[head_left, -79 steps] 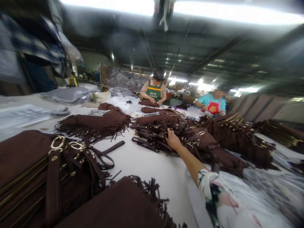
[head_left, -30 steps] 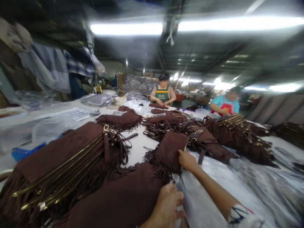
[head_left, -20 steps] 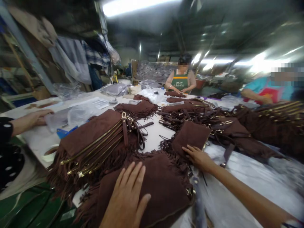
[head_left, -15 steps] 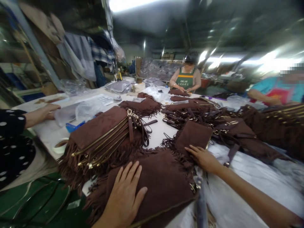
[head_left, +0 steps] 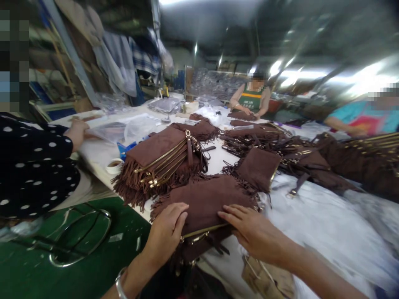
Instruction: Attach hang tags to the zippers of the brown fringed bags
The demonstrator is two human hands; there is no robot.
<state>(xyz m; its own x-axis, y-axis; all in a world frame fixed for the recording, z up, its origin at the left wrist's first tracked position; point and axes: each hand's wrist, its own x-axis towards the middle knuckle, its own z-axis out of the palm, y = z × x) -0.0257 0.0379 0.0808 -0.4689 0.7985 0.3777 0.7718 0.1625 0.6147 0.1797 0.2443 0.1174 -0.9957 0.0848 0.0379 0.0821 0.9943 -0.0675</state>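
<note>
Left hand (head_left: 166, 232) grips fringed brown bag (head_left: 205, 201); right hand (head_left: 251, 234) rests atop.

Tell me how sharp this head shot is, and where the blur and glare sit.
Head view: the left hand, right hand and the bag under them read fairly sharp. The background and frame edges smear with motion blur. The ceiling lights blow out at upper right. Wide-lens stretch pulls the corners.

room: big, dim workshop | ceiling (head_left: 311, 25): dark | lights (head_left: 370, 77): long and bright (blurry) | floor (head_left: 127, 232): green | worktop (head_left: 99, 151): long, white | left side: clothes (head_left: 116, 58) hang up high | back: shelves (head_left: 215, 83) with grey stacks
</note>
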